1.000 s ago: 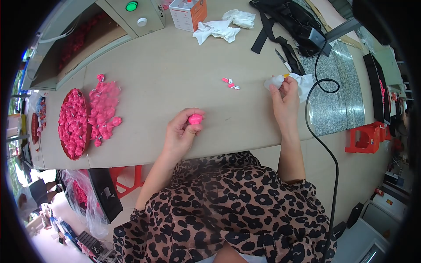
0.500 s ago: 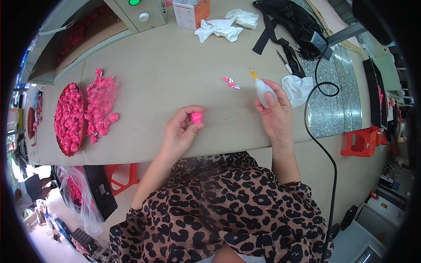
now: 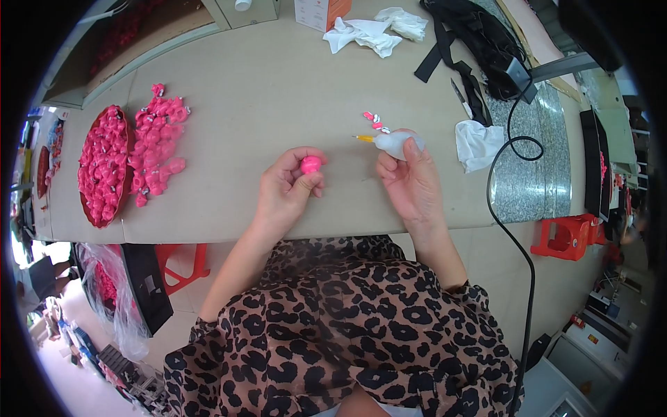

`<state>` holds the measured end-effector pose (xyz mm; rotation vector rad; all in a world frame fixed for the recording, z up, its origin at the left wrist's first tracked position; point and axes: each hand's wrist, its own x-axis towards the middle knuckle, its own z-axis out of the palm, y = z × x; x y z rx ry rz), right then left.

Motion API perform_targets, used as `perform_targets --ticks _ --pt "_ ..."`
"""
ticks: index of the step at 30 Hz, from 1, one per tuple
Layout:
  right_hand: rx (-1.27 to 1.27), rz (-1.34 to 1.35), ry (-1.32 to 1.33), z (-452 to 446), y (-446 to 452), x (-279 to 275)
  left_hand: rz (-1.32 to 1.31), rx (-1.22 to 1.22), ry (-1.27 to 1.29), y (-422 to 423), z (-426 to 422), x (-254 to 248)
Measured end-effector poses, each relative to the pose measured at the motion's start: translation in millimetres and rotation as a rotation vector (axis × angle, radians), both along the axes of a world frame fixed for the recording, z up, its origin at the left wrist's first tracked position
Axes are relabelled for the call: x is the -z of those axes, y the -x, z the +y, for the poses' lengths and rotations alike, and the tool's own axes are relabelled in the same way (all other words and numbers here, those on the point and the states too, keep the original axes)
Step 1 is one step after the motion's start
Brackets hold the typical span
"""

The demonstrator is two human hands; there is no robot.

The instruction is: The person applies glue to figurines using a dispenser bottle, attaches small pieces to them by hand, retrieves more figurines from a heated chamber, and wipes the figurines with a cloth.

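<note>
My left hand [image 3: 288, 186] pinches a small glossy pink piece [image 3: 310, 165] between thumb and fingers, just above the table. In my right hand [image 3: 411, 182] is a soft white squeeze bottle [image 3: 399, 144] with a yellow nozzle [image 3: 365, 138] and a thin metal tip. The bottle lies nearly level, its tip pointing left towards the pink piece but apart from it. Behind the bottle, a few small pink and white parts [image 3: 376, 123] lie on the table.
On the left, a red tray [image 3: 128, 182] is heaped with pink pieces, and more pink pieces [image 3: 161, 132] lie beside it. White tissues [image 3: 375, 36], a box [image 3: 313, 12], a black strap [image 3: 445, 52], a pen-like tool [image 3: 460, 97], a white cloth [image 3: 479, 144] and a black cable [image 3: 488, 187] are around.
My right hand has moved left and turned the bottle from upright to nearly level, its tip now facing the pink piece. The pink piece has been turned in my left hand. The whole view has shifted slightly.
</note>
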<state>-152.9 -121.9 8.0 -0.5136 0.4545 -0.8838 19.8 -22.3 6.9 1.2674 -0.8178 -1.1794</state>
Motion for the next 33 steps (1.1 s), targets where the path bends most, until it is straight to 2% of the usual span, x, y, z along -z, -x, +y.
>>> perform_targets --ticks 10,22,33 --pt "0.005 0.184 0.131 7.0 -14.2 -9.1 0.031 -0.055 -0.010 3.4 -2.8 -1.1" --pt "0.048 0.342 0.432 16.4 -16.5 -4.5 -0.061 -0.071 -0.043 6.0 -1.9 0.8" --pt "0.030 0.402 0.482 18.5 -16.4 -3.8 -0.077 -0.078 -0.053 6.6 -1.9 4.9"
